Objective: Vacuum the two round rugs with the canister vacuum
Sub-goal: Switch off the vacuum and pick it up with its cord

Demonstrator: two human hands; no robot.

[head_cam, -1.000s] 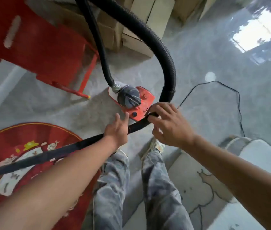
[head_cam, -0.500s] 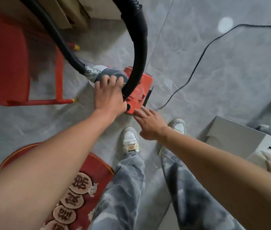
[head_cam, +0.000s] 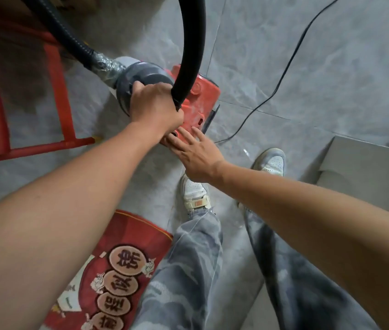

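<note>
Far left we've got a red metal frame (head_cam: 60,98) standing on the gray tile floor (head_cam: 284,32). Bottom left is a red rug (head_cam: 131,234) with a curved edge and characters printed in round medallions. Our left forearm and one jeans leg partly cover it. A ribbed black hose (head_cam: 68,39) runs down from top left into a taped joint at the gray cap (head_cam: 141,72) of the canister vacuum (head_cam: 203,96). Its red body sits on bare tile beyond the rug, not touching it. Our left hand (head_cam: 155,106) is on top of the canister, fingers curled over the gray cap and clamped there. A thicker black hose (head_cam: 193,44) arcs down from the top edge and ends at the canister, right beside that hand. Our right hand (head_cam: 196,156) is at the near end of the red body, fingers straight and slightly apart, tips touching the casing, gripping nothing. A thin power cord (head_cam: 284,72) trails from beside the canister toward top right. One white sneaker (head_cam: 194,191) shows under the right wrist, a second sneaker (head_cam: 272,160) further right. A gray box (head_cam: 367,172) sits far right, well apart from the vacuum.
</note>
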